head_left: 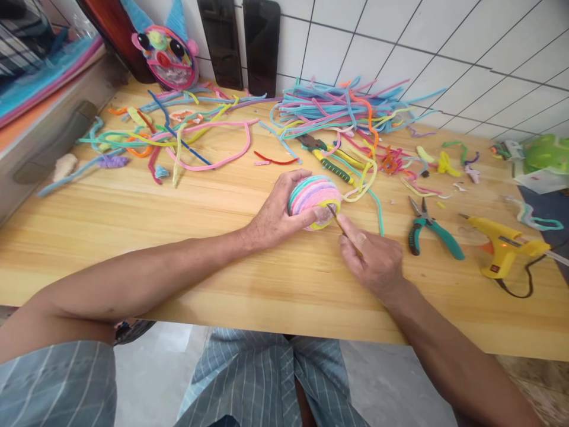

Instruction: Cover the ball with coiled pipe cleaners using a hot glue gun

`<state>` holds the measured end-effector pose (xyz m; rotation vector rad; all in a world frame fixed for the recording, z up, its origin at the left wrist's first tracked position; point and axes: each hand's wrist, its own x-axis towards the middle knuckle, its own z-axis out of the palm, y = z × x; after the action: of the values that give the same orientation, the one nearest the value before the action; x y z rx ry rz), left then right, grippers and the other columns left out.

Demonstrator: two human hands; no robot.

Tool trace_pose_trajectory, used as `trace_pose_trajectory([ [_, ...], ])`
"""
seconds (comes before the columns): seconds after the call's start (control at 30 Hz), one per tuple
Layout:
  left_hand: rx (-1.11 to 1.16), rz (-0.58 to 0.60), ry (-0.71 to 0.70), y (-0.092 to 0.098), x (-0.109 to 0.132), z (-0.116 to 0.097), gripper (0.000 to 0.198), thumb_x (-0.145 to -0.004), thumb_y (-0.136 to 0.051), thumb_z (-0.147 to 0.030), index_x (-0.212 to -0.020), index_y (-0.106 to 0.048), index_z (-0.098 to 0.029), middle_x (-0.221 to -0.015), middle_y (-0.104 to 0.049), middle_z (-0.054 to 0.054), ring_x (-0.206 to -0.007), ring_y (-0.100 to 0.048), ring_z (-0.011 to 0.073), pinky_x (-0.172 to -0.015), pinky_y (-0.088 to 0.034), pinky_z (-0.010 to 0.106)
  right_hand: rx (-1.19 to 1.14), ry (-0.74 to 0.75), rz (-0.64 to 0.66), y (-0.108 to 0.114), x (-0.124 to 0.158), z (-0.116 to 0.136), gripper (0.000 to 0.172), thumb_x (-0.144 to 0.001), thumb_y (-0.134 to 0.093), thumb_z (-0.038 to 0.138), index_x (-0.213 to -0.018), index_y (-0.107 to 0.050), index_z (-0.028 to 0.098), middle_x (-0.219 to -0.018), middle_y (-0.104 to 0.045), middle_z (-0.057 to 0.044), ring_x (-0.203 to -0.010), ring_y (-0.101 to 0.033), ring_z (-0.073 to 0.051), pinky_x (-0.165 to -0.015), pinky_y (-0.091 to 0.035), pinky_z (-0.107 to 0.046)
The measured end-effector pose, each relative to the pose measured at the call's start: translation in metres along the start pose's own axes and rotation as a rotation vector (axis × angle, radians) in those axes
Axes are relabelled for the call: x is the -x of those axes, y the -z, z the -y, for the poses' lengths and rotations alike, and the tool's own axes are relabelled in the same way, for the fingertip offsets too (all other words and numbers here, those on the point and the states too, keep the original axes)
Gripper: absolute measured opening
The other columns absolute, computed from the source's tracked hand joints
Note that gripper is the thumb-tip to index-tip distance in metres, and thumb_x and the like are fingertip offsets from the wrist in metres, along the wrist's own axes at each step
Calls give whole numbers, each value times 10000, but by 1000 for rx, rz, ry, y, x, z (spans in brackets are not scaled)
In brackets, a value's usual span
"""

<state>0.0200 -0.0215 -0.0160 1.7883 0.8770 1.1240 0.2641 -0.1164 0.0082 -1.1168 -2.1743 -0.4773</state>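
Observation:
My left hand (pixel 284 207) is closed round a rounded piece wound with pipe cleaners (pixel 311 193) in teal, lilac, pink and yellow stripes. Its thumb lies across the side that faces me, where a clear patch shows inside a yellow ring. In my right hand (pixel 371 255) is a slim tool with a dark point (pixel 332 211), its tip touching that clear patch. My fingers hide most of the tool, so its exact kind does not show. A pale yellow pipe cleaner (pixel 371 178) trails from the piece's right side.
Combination pliers (pixel 326 155) lie behind my hands. Needle-nose pliers (pixel 429 228) and a yellow glue gun (pixel 504 243) with a cord are at right. Pipe cleaners (pixel 320 110) heap along the tiled wall. A decorated face figure (pixel 169 56) and two phones (pixel 261 44) stand behind.

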Motion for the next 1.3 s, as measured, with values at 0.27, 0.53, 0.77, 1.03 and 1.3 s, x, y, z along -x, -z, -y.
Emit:
trace_pose_trajectory([
  [0.27,-11,9,9,2,0,-2,853,-935,-822,-720,-1558,-511,-226,-1608,-620,171,-1520,-633,353,-1334,-513,524,54,-30,53,1,4,0,548,-1041,-654,104,-1564,-732,251,-873,-879,13,-621,-732,-115,-671,-597,-231],
  [0.53,-28,15,-10,2,0,-3,801,-957,-812,-678,-1557,-509,-242,-1610,-619,160,-1530,-631,345,-1335,-519,524,22,-1,-27,6,-2,3,742,-998,-660,40,-1708,-572,235,-750,-805,68,-546,-670,-116,-642,-554,-238],
  [0.77,2,16,15,1,0,-1,848,-940,-829,-688,-1566,-498,-222,-1621,-606,176,-1535,-618,349,-1344,-500,538,26,-9,21,2,1,0,550,-1013,-632,63,-1533,-719,220,-885,-878,18,-638,-745,-126,-675,-580,-239],
  [1.03,1,24,16,3,0,-4,861,-936,-809,-744,-1557,-502,-233,-1626,-606,174,-1536,-616,347,-1339,-500,535,31,-18,35,0,2,-2,497,-1016,-641,69,-1475,-772,209,-913,-891,3,-652,-749,-114,-672,-584,-231],
  [1.3,-11,-1,8,3,-3,-5,774,-972,-754,-750,-1508,-522,-242,-1579,-647,157,-1499,-636,335,-1338,-501,533,40,-49,89,-2,6,-3,533,-1017,-637,85,-1501,-791,245,-811,-843,14,-612,-714,-115,-649,-564,-230],
])
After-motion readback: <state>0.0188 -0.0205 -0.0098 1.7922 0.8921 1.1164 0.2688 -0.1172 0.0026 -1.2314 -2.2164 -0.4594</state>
